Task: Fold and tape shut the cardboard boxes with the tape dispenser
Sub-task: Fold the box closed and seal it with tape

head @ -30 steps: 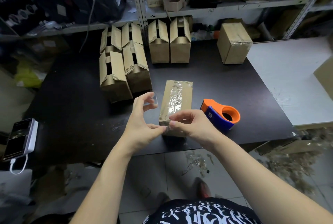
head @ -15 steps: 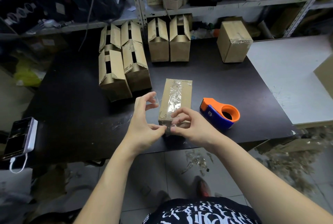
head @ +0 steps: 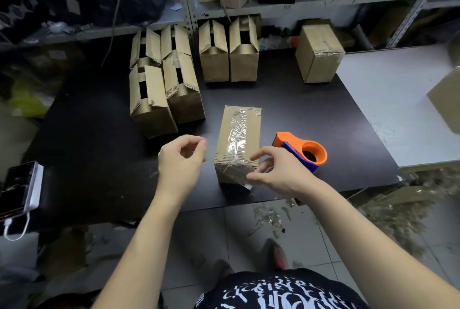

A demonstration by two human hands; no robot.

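A closed cardboard box [head: 239, 139] lies on the black table [head: 99, 147] with clear tape along its top, running down the near end. A loose tape end sticks out at its near bottom corner. My left hand [head: 181, 162] hovers just left of the box, apart from it, fingers loosely curled and holding nothing that I can see. My right hand [head: 276, 174] is at the box's near right corner, index fingertip and thumb touching it, the other fingers curled. The orange and blue tape dispenser [head: 303, 152] lies on the table right of the box, behind my right hand.
Several boxes with open flaps [head: 151, 104] stand at the back left and middle. A taped box [head: 318, 55] stands at the back right. A white table [head: 398, 99] adjoins on the right. A phone [head: 20, 189] lies at the left. Tape scraps litter the floor.
My left hand has come off the box's near end and moved left. My right hand has shifted right, from the near end to the near right corner.
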